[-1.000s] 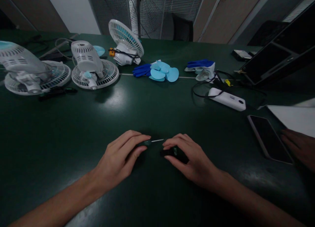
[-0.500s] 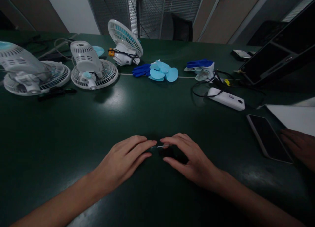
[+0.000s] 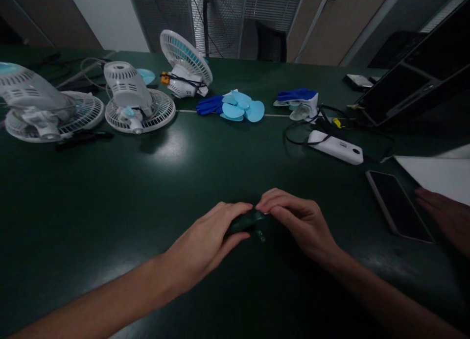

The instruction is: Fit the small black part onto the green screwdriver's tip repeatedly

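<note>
Both my hands meet low on the dark green table [image 3: 110, 192], near the front middle. My left hand [image 3: 209, 243] has its fingers curled round the dark handle of a small screwdriver [image 3: 244, 224]. My right hand [image 3: 299, 221] is closed in a pinch at the handle's other end, where the thin metal shaft is mostly hidden under its fingertips. A small greenish mark shows on the handle just below the fingers.
Three small white fans [image 3: 137, 99] lie at the back left, with light blue fan blades [image 3: 242, 108] and blue gloves [image 3: 209, 105] behind. A white power strip [image 3: 336, 147] and a phone [image 3: 398, 204] lie right; another person's hand [image 3: 446, 219] rests beside it.
My hands have closed together over the screwdriver; the left hand slid right along the handle. The shaft seen between the hands before is now covered, and a second dark piece under my right hand no longer shows.
</note>
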A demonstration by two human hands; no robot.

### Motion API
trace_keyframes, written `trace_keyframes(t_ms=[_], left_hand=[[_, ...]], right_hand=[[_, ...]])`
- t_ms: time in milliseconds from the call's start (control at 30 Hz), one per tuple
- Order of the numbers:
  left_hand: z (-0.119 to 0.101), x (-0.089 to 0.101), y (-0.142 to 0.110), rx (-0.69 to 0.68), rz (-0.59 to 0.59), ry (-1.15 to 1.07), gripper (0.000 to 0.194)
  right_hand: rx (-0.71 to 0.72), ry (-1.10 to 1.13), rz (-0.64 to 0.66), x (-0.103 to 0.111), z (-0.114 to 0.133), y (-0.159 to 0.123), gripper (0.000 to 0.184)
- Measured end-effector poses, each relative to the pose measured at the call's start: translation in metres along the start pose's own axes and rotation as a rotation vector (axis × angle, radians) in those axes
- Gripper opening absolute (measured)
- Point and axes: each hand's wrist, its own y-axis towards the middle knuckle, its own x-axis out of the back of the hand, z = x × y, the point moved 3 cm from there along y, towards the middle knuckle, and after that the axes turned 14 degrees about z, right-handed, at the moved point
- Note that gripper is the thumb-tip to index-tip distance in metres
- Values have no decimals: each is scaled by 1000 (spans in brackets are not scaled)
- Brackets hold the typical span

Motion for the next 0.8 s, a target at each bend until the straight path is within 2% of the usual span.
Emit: trace_keyframes(t_ms=[67, 100, 200, 233, 367, 433, 533, 600, 667, 733, 800], left_hand=[[-2, -5, 5, 16, -35, -42, 36], [-4, -6, 8, 15, -48, -61, 32], [-8, -9, 14, -7, -119, -71, 23], [-8, -10, 15, -3, -148, -60, 23], [-5, -12, 16, 56, -179, -40, 27], [-3, -12, 14, 95, -172, -41, 33], [-6, -12, 7, 109, -168, 44, 41], [-12, -15, 4, 62, -101, 172, 41], [-20, -21, 3, -11, 60, 311, 47], [-24, -26, 2, -80, 241, 413, 54], [-23, -25, 0, -126, 357, 475, 58]], right_hand=[[-58, 50, -80, 8, -6, -3, 16], [-87, 84, -79, 11, -9, -4, 18], [-119, 173, 58, 10, -9, -4, 39], [-110, 181, 103, 9, -8, -3, 40], [-97, 162, 139, 7, -5, -1, 24], [-100, 179, 94, 8, -8, 0, 17], [-79, 321, -101, 14, -15, 0, 13], [-82, 488, -247, 18, -20, 0, 18], [-96, 633, -349, 22, -21, 1, 21], [-105, 711, -414, 25, -21, 2, 21], [-103, 745, -442, 26, -19, 3, 20]])
